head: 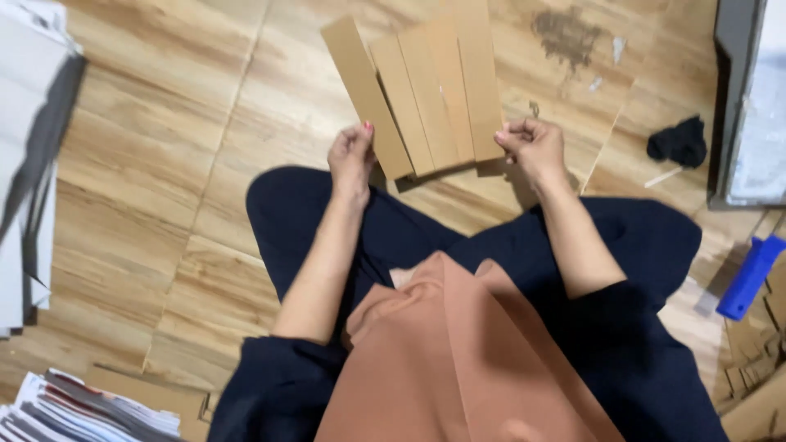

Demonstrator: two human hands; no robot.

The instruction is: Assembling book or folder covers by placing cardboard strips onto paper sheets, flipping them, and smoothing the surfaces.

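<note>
both hands gripping a fan of cardboard strips (426, 94) over the wooden floor (164, 164).
left hand (352, 155) fingers clenched on the fan's lower left edge, right hand (532, 147) pinching the lower right corner; bare floor beyond, paper stack (33, 164) far left, black cloth (678, 141) right.

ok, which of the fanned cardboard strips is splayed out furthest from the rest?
The leftmost strip, next to the left hand. It tilts left, its top end standing clear, while the other strips run close to parallel toward the right hand.

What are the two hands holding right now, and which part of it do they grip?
A fan of brown cardboard strips, held at its lower end: the left hand pinches the bottom-left corner, the right hand the bottom-right.
</note>
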